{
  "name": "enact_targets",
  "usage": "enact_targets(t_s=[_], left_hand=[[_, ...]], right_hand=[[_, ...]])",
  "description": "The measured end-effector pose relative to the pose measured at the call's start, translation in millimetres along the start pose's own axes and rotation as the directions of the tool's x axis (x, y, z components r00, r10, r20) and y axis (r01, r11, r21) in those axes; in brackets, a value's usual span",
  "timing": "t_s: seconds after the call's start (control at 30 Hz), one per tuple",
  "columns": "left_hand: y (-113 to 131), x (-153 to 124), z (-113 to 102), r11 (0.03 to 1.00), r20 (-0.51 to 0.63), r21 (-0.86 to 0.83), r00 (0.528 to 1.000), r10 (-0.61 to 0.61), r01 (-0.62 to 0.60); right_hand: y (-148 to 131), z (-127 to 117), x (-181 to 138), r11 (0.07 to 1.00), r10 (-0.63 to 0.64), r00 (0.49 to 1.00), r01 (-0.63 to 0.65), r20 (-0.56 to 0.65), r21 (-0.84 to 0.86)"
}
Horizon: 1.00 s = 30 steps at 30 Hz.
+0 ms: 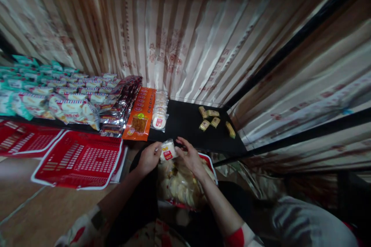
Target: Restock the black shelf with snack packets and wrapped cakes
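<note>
Black shelf (185,123), both hands gripping snack packet (168,150)

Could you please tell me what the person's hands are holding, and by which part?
A small clear snack packet with a red label, pinched at its left edge by the left hand; the right hand touches its right edge.

The small clear packet with a red-and-white label (168,150) shows a pale round cake inside; the same red label marks the row of clear round-cake packets (160,114) on the black tabletop (185,123). Beside them lies an orange flat packet (140,119) with red dots and a yellow spot. The red plastic basket (79,160) has white edging; the folded curtain (185,34) is shiny beige with reddish print
</note>
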<state>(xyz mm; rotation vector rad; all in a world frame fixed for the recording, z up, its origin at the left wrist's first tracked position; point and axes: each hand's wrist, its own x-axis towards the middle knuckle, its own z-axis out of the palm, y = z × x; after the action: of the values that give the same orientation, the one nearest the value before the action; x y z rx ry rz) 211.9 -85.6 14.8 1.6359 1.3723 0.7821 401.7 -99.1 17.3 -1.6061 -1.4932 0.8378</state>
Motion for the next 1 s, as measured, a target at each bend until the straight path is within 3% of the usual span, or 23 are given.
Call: enact_targets(t_s=[0.13,0.2,0.33,0.43,0.63,1.0], left_hand=[[10,16,-24,0.984,0.046,0.152,0.996,0.082,-0.088],[12,26,-29,0.985,0.016,0.161,0.998,0.066,-0.067],[4,44,-26,0.996,-0.145,0.088,0.989,0.042,-0.029],[-6,50,-18,0.991,-0.237,0.119,0.967,0.091,-0.064],[-21,59,-4,0.946,-0.228,0.288,0.949,0.218,-0.147],[-32,68,15,0.895,-0.229,0.421,0.937,0.264,-0.148]], right_hand=[[-13,11,16,0.997,-0.039,0.977,0.023,0.212,0.078],[-11,20,26,0.986,-0.021,0.970,-0.020,0.241,0.165],[1,35,51,0.954,0.069,0.986,-0.110,0.154,0.279],[9,44,71,0.964,0.118,0.988,-0.138,0.096,0.229],[12,60,98,0.979,0.136,0.990,-0.141,0.041,0.148],[14,70,110,0.992,0.113,0.990,-0.117,-0.084,-0.040]])
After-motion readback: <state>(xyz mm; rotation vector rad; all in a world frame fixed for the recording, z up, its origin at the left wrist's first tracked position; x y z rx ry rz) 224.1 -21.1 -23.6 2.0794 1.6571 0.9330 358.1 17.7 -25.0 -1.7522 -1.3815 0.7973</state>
